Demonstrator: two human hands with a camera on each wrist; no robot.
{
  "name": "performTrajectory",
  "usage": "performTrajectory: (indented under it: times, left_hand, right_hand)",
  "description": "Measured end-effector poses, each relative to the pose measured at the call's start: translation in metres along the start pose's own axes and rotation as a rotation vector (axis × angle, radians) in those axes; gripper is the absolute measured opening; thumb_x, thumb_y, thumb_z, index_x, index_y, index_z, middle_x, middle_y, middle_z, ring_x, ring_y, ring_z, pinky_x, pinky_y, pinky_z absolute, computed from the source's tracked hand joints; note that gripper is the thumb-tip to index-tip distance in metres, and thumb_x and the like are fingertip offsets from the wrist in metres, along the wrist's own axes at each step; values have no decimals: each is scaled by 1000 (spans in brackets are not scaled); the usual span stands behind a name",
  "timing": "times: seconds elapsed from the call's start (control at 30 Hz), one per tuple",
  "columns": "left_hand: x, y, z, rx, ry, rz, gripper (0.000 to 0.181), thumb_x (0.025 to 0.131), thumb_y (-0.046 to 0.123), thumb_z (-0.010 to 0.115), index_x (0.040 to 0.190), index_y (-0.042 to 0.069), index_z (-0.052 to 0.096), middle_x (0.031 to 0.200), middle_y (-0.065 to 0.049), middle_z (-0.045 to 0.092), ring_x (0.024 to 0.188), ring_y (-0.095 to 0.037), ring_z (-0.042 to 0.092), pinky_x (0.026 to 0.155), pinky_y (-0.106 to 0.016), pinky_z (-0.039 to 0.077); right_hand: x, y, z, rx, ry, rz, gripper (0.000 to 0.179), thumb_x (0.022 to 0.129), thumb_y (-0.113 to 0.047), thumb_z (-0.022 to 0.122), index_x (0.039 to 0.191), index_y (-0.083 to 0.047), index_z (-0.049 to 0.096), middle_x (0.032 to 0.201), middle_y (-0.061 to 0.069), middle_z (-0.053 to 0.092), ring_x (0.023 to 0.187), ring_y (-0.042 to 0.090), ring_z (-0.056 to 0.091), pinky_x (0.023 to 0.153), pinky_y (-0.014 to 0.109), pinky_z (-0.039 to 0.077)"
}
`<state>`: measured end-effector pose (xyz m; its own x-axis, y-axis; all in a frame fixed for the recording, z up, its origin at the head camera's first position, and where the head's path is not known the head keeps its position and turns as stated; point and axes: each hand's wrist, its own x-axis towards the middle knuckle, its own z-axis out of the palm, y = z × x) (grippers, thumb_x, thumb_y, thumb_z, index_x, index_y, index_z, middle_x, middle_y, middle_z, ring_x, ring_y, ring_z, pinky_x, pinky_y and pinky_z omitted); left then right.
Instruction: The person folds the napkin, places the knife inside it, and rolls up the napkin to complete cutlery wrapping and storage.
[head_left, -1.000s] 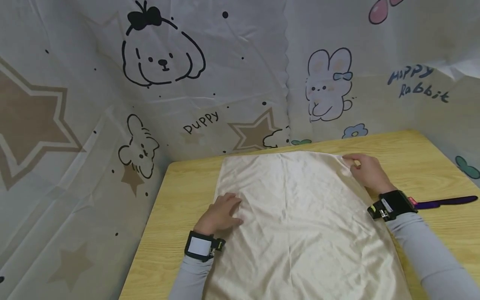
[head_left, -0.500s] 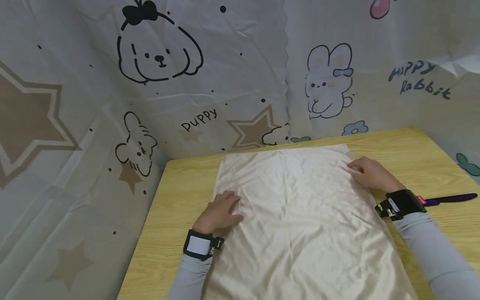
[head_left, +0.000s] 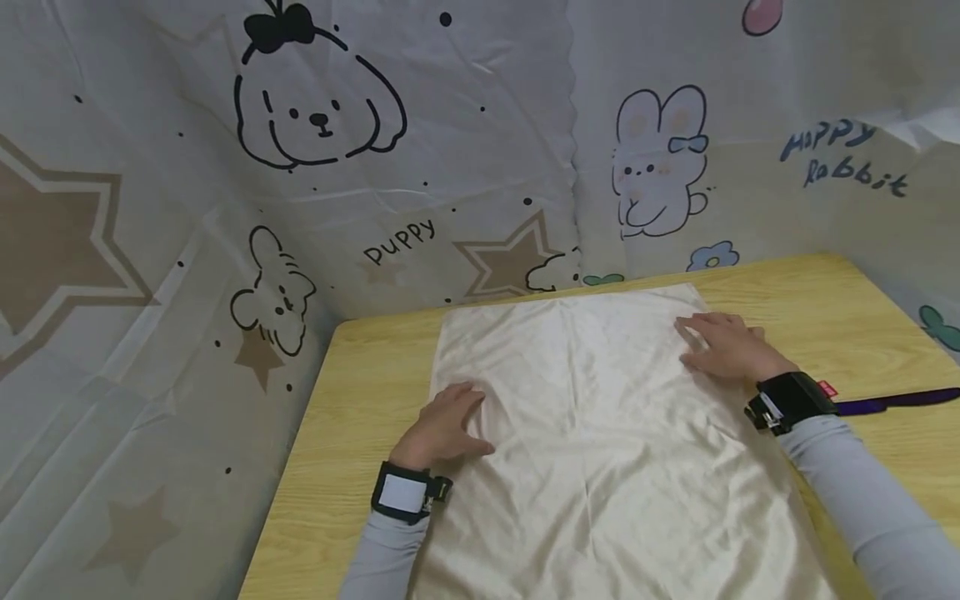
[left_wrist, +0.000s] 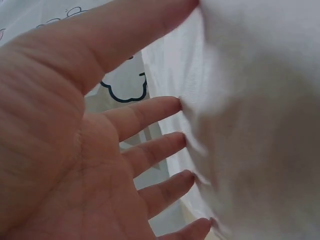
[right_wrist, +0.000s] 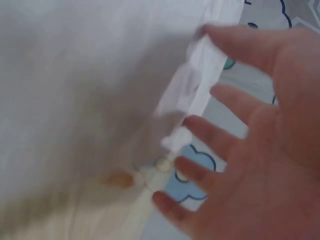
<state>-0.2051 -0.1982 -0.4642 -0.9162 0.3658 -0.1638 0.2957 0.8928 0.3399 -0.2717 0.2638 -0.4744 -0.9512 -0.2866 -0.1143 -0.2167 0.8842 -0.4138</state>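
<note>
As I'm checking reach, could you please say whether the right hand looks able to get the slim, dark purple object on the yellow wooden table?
Probably yes: the right hand grips nothing, and the shiny cream cloth leaves the purple object uncovered, though the hand would likely need to draw back.

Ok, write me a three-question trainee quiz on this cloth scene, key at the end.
1. True or false: the left hand touches the cream cloth.
2. Which is nearer the slim purple item?
A) left hand
B) right hand
3. Fill in: the word on the backdrop below the dog drawing reads "____".

Key: 1. True. 2. B. 3. puppy.
</note>
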Motion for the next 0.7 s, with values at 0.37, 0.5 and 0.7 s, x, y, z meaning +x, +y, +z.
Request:
performTrajectory:
  times: [0.37,0.5,0.7]
  left_hand:
    - [7,0,4,21,8,31,86,78,50,74,148,12,41,157,-12,26,141,-31,19,112,-58,21]
    - [5,1,4,35,1,12,86,78,50,73,149,13,41,158,-11,26,142,-30,19,111,-60,21]
    - [2,0,5,2,-6,1,83,79,49,74,147,13,44,157,-12,28,141,-32,20,109,-64,22]
  right_hand:
    - [7,-5,0,-52,-32,12,72,98,-45,48,153,-3,27,155,31,16,132,59,5,91,84,7]
    - [-10,-25,8,-90,7,-53,74,96,-49,51,152,-4,31,153,29,23,135,52,15,95,79,15]
    - [-35,-41,24,-50,-26,-131,87,86,-58,61,149,-4,37,153,30,24,135,49,19,96,78,21]
